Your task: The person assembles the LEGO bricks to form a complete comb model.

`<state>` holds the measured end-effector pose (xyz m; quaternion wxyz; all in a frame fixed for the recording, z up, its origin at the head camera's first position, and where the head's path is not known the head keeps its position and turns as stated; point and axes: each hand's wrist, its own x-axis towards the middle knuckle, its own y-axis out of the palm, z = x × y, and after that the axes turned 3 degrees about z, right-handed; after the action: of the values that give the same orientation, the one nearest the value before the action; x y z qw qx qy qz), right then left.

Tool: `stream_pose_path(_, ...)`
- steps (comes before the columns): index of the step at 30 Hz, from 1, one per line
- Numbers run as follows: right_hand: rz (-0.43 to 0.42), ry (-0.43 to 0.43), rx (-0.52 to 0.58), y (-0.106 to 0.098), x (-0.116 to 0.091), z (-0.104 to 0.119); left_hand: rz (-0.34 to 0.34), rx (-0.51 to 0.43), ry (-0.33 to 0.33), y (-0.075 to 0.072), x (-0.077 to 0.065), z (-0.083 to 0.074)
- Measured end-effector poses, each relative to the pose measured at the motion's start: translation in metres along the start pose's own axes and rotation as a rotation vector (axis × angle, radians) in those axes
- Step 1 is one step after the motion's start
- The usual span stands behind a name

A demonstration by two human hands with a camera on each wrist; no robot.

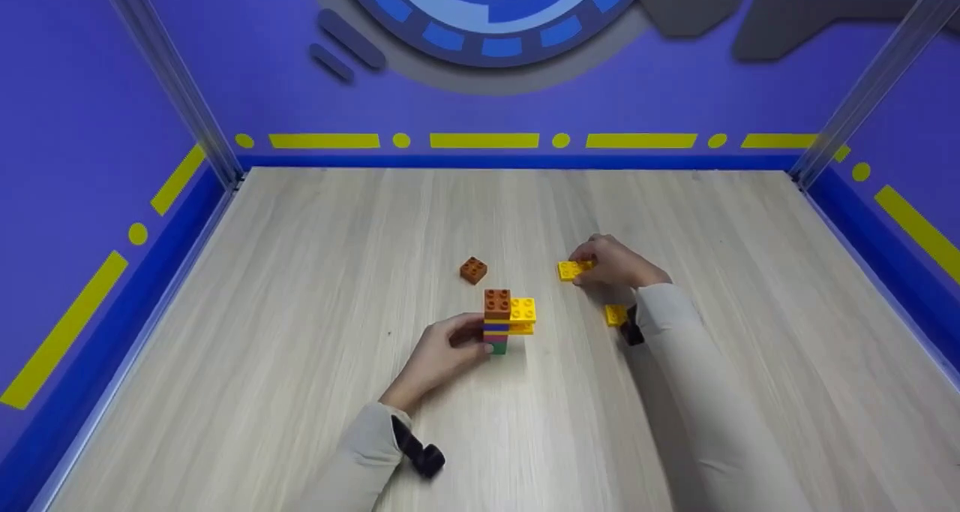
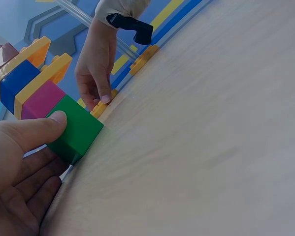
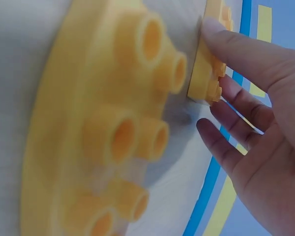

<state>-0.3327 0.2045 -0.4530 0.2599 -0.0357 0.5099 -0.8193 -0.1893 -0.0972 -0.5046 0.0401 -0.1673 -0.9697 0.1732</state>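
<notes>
Holding a toy-brick tower (image 1: 496, 327) in the left hand (image 1: 446, 353) while the right hand (image 1: 619, 263) pinches a yellow plate (image 1: 567, 271).
The pieces look like light, stiff, smooth plastic, unlikely to break; the tower, upright on the bench (image 1: 300, 309), is probably best gripped low, at its green base brick (image 2: 78, 130), where the left thumb presses, since its yellow ledges might lever loose. The plate, beyond and right of the tower, suits a pinch across its sides. Six pieces show in the tower: one green, one pink, one blue, one brown, two yellow. Three are apart: that plate, a second yellow plate (image 1: 615, 315) to the tower's right, one loose brown brick (image 1: 473, 271) just beyond the tower.
</notes>
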Motion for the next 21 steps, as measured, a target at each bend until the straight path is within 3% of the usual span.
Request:
stream_pose_path(12, -0.001, 0.009, 0.01, 0.005, -0.004, 0.006, -0.005, 0.011, -0.01, 0.001, 0.0, -0.001)
stream_pose_path(21, -0.009, -0.061, -0.01, 0.006, -0.006, 0.016, -0.005, -0.001, -0.021, 0.001, -0.001, -0.002)
